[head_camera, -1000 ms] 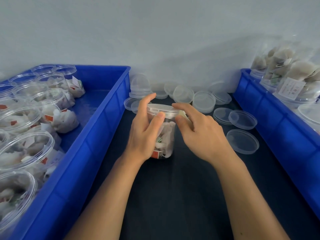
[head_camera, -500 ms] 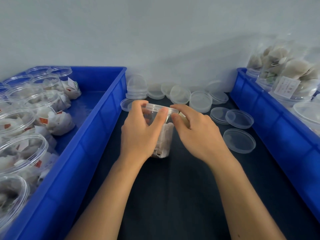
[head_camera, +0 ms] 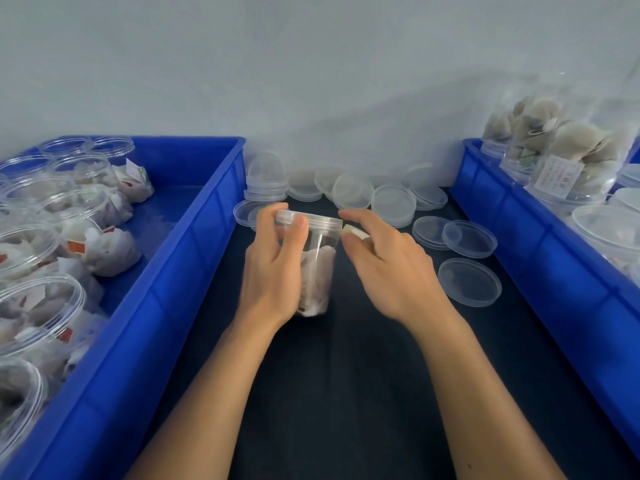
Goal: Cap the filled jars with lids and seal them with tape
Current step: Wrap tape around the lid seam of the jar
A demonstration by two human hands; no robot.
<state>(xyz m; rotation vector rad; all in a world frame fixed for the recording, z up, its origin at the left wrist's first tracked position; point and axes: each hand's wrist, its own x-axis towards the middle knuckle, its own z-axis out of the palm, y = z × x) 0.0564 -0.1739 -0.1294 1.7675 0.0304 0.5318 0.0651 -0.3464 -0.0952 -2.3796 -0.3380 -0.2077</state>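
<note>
Left hand (head_camera: 273, 268) grips capped jar (head_camera: 317, 268), thumb on lid (head_camera: 310, 219). Right hand (head_camera: 388, 268) beside lid, pinching small pale piece (head_camera: 353, 232), possibly tape. Spare lids (head_camera: 391, 204) behind.

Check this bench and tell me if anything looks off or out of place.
Little stands out. Loose lids lie scattered by the wall, some overlapping or propped at an angle rather than stacked. The left hand grips the capped jar upright; the right hand pinches a small pale piece beside the lid. Nothing spilled.
</note>
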